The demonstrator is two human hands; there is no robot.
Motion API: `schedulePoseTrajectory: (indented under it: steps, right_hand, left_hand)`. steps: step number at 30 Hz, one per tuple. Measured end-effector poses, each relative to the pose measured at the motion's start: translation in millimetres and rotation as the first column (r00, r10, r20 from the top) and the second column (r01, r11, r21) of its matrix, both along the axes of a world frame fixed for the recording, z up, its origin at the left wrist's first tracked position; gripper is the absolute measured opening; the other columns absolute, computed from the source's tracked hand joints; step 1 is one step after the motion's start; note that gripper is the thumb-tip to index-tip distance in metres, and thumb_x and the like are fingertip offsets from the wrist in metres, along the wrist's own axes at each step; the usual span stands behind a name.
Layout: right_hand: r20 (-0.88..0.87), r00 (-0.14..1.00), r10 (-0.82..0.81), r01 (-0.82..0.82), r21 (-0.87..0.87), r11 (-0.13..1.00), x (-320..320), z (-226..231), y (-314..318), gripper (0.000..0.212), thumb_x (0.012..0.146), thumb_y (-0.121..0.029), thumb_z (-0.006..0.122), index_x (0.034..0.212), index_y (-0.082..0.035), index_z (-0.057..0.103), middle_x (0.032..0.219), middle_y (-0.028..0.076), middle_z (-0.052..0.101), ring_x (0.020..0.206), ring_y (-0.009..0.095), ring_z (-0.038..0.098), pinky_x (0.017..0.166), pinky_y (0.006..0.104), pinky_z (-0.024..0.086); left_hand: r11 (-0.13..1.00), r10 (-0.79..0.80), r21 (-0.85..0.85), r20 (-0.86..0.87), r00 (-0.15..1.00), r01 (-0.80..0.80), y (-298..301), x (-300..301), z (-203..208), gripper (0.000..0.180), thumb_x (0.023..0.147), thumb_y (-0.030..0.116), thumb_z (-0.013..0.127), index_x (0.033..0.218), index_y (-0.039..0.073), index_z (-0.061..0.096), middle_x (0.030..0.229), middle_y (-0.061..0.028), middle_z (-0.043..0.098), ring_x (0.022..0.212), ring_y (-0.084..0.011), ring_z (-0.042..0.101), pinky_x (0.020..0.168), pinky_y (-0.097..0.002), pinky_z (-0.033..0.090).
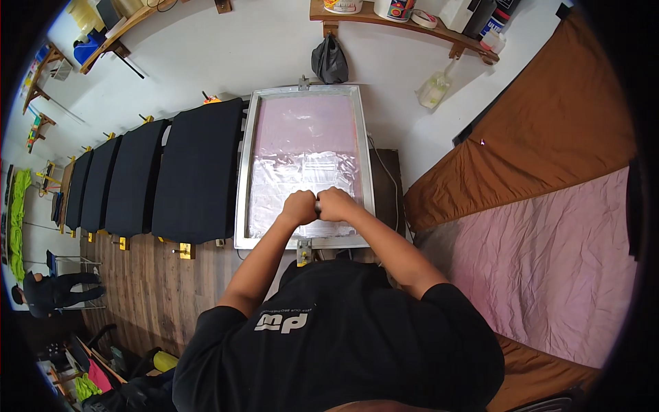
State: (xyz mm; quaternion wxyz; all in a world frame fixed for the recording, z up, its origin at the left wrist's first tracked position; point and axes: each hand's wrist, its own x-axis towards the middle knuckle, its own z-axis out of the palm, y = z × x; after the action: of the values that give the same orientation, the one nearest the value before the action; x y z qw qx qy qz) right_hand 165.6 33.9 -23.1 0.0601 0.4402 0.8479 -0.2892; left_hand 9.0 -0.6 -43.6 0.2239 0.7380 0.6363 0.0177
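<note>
A metal-framed printing screen (pixel 366 172) lies in front of me. Its far half shows pink mesh (pixel 305 123), and shiny clear film (pixel 302 172) covers the nearer half. Over this nearer part my left hand (pixel 299 208) and my right hand (pixel 338 204) are closed into fists, side by side and almost touching. A small greyish piece shows between them, but my fingers hide the rest of what they grip. One clamp (pixel 303 83) sits at the frame's far edge, another clamp (pixel 303 251) at its near edge.
Left of the screen runs a row of black-covered boards (pixel 195 168). A shelf (pixel 405 26) with tubs and bottles and a hanging black bag (pixel 330 60) are on the far wall. Brown cloth (pixel 528 130) and pink cloth (pixel 549 261) hang right. Another person (pixel 58 288) is far left.
</note>
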Motion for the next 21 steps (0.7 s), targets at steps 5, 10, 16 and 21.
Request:
schedulePoseTrajectory:
  steps: [5, 10, 16, 21]
  right_hand:
    - [-0.058, 0.997, 0.041, -0.039, 0.031, 0.999, -0.2, -4.3, 7.8, 0.031, 0.067, -0.023, 0.076, 0.087, 0.0, 0.074, 0.089, 0.027, 0.072, 0.089, 0.042, 0.071, 0.083, 0.048, 0.058]
    - [-0.022, 1.0, 0.005, -0.004, 0.012, 1.0, 2.8, -6.8, -0.1, 0.025, 0.068, -0.018, 0.073, 0.085, 0.001, 0.074, 0.093, 0.025, 0.073, 0.09, 0.041, 0.072, 0.082, 0.0477, 0.058]
    - [-0.059, 0.997, -0.047, 0.051, 0.053, 0.997, -0.2, -0.8, -5.5, 0.029, 0.064, -0.016, 0.073, 0.088, 0.001, 0.072, 0.09, 0.027, 0.071, 0.088, 0.043, 0.07, 0.083, 0.0483, 0.057]
    - [-0.031, 0.999, -0.037, 0.041, 0.128, 0.991, -0.3, -1.3, -19.3, 0.024, 0.067, -0.015, 0.07, 0.087, 0.0, 0.073, 0.089, 0.025, 0.072, 0.088, 0.042, 0.071, 0.082, 0.0477, 0.058]
  left_hand:
    - [0.997, -0.013, -0.081, -0.011, 1.0, 0.012, 10.2, -2.1, 7.3, 0.028, 0.067, 0.022, 0.078, 0.086, 0.002, 0.074, 0.091, -0.0239, 0.074, 0.087, -0.0386, 0.073, 0.08, -0.0458, 0.06]
    - [0.998, -0.027, -0.064, -0.035, 0.999, 0.025, 2.2, 1.0, 10.3, 0.027, 0.071, 0.025, 0.076, 0.088, 0.004, 0.074, 0.089, -0.0208, 0.074, 0.087, -0.0358, 0.074, 0.078, -0.0452, 0.06]
    - [0.997, -0.06, 0.046, -0.016, 0.998, 0.061, -2.0, -3.6, 6.5, 0.025, 0.07, 0.027, 0.074, 0.082, 0.005, 0.073, 0.083, -0.0202, 0.073, 0.08, -0.0363, 0.073, 0.072, -0.0458, 0.059]
    - [0.977, -0.103, 0.185, -0.001, 0.995, 0.101, -16.4, -1.9, 0.3, 0.014, 0.07, 0.018, 0.071, 0.077, 0.006, 0.073, 0.079, -0.0189, 0.072, 0.077, -0.0363, 0.073, 0.068, -0.0465, 0.059]
